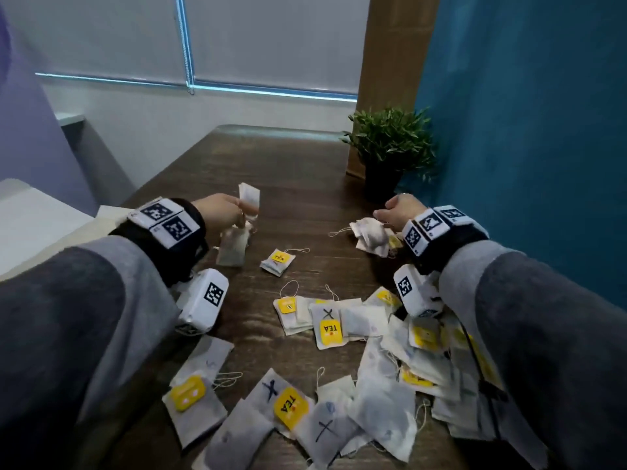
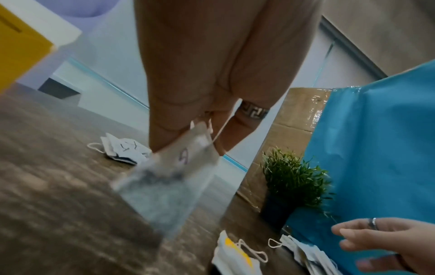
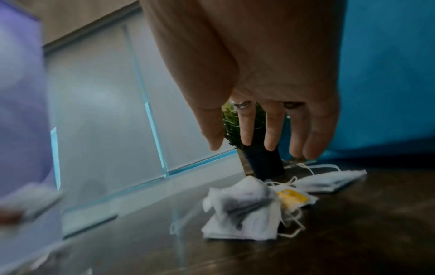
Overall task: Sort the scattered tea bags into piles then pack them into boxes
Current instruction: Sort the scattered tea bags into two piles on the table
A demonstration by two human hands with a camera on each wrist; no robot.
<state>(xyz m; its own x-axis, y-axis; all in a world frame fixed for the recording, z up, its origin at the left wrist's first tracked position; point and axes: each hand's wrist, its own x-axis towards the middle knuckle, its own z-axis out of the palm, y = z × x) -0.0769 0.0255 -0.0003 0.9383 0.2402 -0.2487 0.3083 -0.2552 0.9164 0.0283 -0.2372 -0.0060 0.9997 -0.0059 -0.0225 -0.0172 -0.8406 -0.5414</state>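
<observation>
Paper tea bag hangs pinched in the left hand, above the table near the far pile. Right hand hovers spread and empty over the right pile. Advise lowering the bag flat onto its matching pile before letting go.

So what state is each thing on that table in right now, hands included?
Left hand: raised, pinching a tea bag at its top.
Held tea bag: dangling above the table, blurred.
Right hand: fingers spread, hovering over a small pile, holding nothing.
Small pile of tea bags: crumpled together, resting near the potted plant.
Scattered tea bags: lying loose and overlapping, unsorted.
Single yellow-tagged tea bag: lying flat, alone.
Potted plant: upright.
</observation>
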